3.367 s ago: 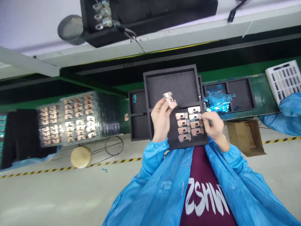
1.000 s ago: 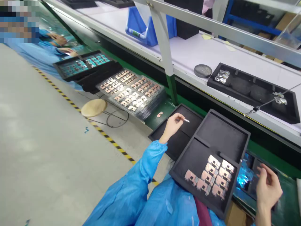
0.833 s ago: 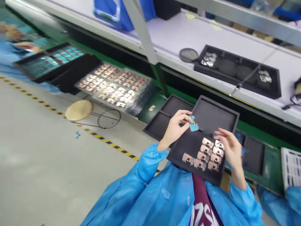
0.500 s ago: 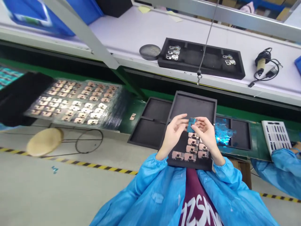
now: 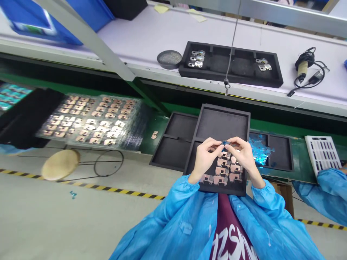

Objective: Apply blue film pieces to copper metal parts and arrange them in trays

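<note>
The left hand [image 5: 207, 156] and the right hand [image 5: 242, 155] curve in toward each other, and their fingertips meet on a small blue part [image 5: 225, 143], pinching it from both sides. It is too small to make out in detail. Both hands sit just above the lower compartment of a black foam tray [image 5: 222, 119], where copper-coloured metal parts [image 5: 226, 169] lie in rows beneath the palms.

The sleeves of a blue smock [image 5: 179, 213] run up to both wrists, with a maroon shirt with white lettering [image 5: 230, 231] between them. Just to the left of the tray is a second black foam tray [image 5: 173, 141] with 2 compartments, and to the right a third [image 5: 279, 155] holds shiny blue film scraps [image 5: 258, 153]. Both lie on a green bench [image 5: 298, 169], which also carries a loose copper part [image 5: 154, 134].

Further left, a plastic-wrapped stack of trays [image 5: 89, 121] shows many copper parts, above a round stool [image 5: 60, 164]. At far right, a co-worker's blue sleeve [image 5: 311, 193] lies near a white perforated rack [image 5: 322, 153]. On the white shelf above are a black tray of metal parts [image 5: 230, 65], a round mesh dish [image 5: 169, 59] and a corded hand tool [image 5: 305, 68]
</note>
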Motion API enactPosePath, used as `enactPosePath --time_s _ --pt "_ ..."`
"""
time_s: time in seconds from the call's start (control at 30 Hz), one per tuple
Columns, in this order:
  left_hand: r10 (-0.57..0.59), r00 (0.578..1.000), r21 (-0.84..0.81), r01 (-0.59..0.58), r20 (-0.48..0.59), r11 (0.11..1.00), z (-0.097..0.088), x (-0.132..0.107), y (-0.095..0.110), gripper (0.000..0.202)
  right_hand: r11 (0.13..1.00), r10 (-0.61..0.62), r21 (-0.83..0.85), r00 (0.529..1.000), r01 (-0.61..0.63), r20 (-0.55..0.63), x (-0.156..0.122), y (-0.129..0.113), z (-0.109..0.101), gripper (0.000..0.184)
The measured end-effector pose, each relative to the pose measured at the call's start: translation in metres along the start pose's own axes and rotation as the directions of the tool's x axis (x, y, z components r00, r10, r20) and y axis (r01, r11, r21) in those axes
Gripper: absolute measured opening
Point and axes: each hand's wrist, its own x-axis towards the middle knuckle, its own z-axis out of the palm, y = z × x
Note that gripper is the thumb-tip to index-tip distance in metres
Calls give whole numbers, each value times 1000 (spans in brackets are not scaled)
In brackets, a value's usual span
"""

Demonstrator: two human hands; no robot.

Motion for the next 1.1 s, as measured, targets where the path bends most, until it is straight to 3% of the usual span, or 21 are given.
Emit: enactPosePath --time_s 0.1,0.23,0.4,0.53,0.7,0.83,0.97,1.03,1.1 --pt "77 997 67 -76 -14 995 -2 -2 1 14 1000 13 14 1000 -13 10 0 3 3 40" --pt "92 994 107 -85 -59 991 -4 -6 -2 9 999 -23 -44 999 25 43 1 5 9 36" --pt "1 994 73 7 -113 997 -5 -9 -7 12 935 -240 -270 971 229 -6 -1 4 20 27" --pt "-58 992 3 59 -116 998 -5 -12 -7 12 815 -452 -416 892 403 -22 -4 5 25 20" --pt "-90 985 -106 75 -148 992 -3 -26 -4 12 692 -580 -520 814 502 13 -11 10 25 18" --pt "-101 973 -126 76 -207 989 -4 -29 -18 12 587 -697 -550 717 594 29 -4 18 34 20" --pt "-146 945 -152 105 -294 983 -5 -27 -33 9 576 -750 -514 661 635 -25 6 20 47 37" --pt "-152 934 -158 105 -324 982 -3 -26 -38 8 556 -766 -470 642 685 29 12 21 45 49" --pt "-128 926 -151 79 -354 985 0 -25 -44 8 491 -802 -412 583 767 129 17 23 38 55"
